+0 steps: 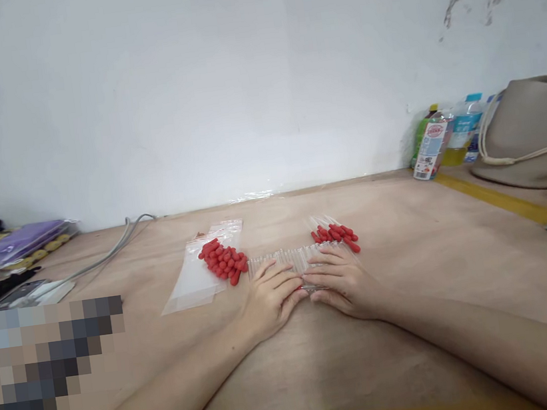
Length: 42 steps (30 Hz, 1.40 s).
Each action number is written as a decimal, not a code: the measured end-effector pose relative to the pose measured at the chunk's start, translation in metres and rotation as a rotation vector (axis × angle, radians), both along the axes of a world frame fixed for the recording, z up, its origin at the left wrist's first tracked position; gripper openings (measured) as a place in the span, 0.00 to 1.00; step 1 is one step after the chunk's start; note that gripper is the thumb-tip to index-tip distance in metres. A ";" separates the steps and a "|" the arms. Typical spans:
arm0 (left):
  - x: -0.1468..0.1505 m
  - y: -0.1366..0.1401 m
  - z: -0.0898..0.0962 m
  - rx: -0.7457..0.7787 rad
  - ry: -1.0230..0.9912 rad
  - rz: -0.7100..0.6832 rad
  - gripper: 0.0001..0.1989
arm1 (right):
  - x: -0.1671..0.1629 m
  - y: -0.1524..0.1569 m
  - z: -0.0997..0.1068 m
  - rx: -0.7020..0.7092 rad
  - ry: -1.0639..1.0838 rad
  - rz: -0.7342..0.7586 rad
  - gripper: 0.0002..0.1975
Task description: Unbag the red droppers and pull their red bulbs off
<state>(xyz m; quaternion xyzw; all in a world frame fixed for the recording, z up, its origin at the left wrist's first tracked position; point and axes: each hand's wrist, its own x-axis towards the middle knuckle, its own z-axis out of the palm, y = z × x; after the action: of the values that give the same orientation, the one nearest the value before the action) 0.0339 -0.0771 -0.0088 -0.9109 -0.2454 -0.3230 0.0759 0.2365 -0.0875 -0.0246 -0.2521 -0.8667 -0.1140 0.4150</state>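
My left hand [272,294] is closed at the near edge of a row of clear thin tubes [291,260], its thumb and forefinger pinching a red rubber bulb [300,287] that barely shows. Against it, fingertips almost meeting, my right hand [343,282] is closed on a clear dropper tube [312,288]. Fingers hide most of both pieces, so I cannot tell how far the bulb sits on the tube. A heap of loose red rubber bulbs [223,260] lies left of the row. Behind my right hand, red-bulbed droppers [335,232] lie with clear stems pointing away.
Clear plastic zip bags [190,283] lie partly under the bulb heap. A grey cable [113,250] and packaged cloths [21,245] are at the left. Drink bottles [463,133], a carton [430,149] and a beige bag [526,131] stand at the right by the wall.
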 end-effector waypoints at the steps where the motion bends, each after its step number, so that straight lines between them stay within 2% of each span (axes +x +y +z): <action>1: 0.000 -0.001 0.000 0.012 0.002 -0.003 0.07 | -0.001 0.000 -0.001 0.005 0.005 0.013 0.10; 14: -0.004 -0.009 0.006 -0.006 0.135 -0.025 0.08 | 0.002 -0.010 0.001 0.119 -0.002 0.123 0.10; 22: -0.004 -0.010 0.009 0.038 0.119 -0.052 0.08 | 0.011 -0.014 0.004 0.167 -0.052 0.139 0.13; 27: -0.003 -0.012 0.010 0.046 0.122 -0.053 0.09 | 0.017 -0.015 0.003 0.131 -0.085 0.111 0.15; 35: -0.008 -0.011 0.011 -0.003 0.086 -0.046 0.08 | 0.028 -0.017 0.007 0.159 -0.138 0.126 0.16; 37: -0.014 -0.009 0.012 -0.021 0.051 0.014 0.09 | 0.034 -0.014 0.008 0.139 -0.034 0.051 0.15; 40: -0.020 -0.006 0.012 -0.052 0.009 0.079 0.09 | 0.039 -0.008 0.006 0.042 0.178 -0.244 0.11; 42: -0.021 -0.001 0.013 -0.095 -0.034 0.086 0.09 | 0.039 -0.005 0.005 -0.020 0.184 -0.409 0.11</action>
<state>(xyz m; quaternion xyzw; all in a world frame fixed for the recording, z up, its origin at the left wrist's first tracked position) 0.0133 -0.0786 0.0045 -0.8964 -0.3006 -0.3229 0.0420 0.2755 -0.0921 -0.0197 -0.4360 -0.7571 -0.1637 0.4582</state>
